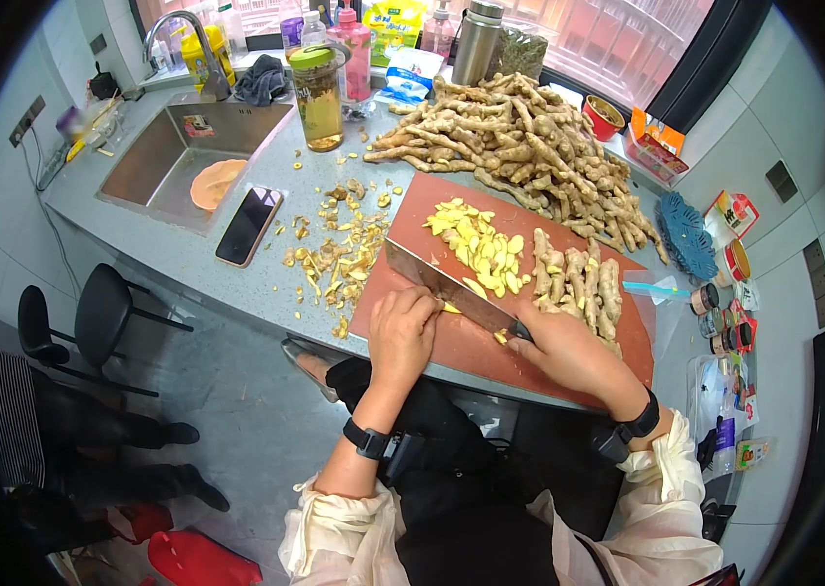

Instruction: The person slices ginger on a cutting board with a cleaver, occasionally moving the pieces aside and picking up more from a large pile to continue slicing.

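My right hand (pixel 564 349) is closed around the dark handle of a cleaver (pixel 447 286), its wide blade slanting across the reddish-brown cutting board (pixel 403 356). Close against the blade, my left hand (pixel 401 330) has its fingers curled down onto a yellow piece of ginger (pixel 450 308), mostly hidden by the hand and blade. A small ginger bit (pixel 500 336) lies near the handle end. Beyond the blade are a heap of ginger slices (pixel 479 249) and several unsliced ginger roots (pixel 578 283).
A large ginger pile (pixel 530 146) stands behind the board. Ginger trimmings (pixel 339 256), a phone (pixel 249 227) and a lidded tea bottle (pixel 319 103) sit left, beside the sink (pixel 154 166). Jars (pixel 703 299) line the right. Another person's legs (pixel 120 449) show at lower left.
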`<action>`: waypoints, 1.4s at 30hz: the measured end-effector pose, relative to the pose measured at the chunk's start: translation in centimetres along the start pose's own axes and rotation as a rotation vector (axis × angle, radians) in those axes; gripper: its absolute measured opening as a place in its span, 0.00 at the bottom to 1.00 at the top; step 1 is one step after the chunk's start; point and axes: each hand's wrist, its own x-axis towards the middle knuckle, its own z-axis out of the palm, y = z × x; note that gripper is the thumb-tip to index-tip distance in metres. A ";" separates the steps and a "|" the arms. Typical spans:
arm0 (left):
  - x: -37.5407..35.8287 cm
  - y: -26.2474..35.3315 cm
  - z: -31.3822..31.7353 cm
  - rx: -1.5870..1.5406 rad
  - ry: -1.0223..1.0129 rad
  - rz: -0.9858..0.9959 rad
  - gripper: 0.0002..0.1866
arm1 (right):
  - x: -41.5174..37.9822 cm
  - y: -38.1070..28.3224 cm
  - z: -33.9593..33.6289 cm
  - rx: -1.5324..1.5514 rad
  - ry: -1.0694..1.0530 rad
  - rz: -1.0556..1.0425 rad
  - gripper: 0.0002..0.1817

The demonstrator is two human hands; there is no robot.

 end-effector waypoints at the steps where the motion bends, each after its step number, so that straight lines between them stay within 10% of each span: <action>1: 0.0 0.0 0.0 0.000 0.000 -0.001 0.07 | 0.0 -0.2 0.0 -0.024 0.007 -0.007 0.19; 42: 0.0 0.3 -0.3 0.008 -0.028 0.034 0.07 | 1.4 1.5 1.7 0.076 0.149 -0.037 0.18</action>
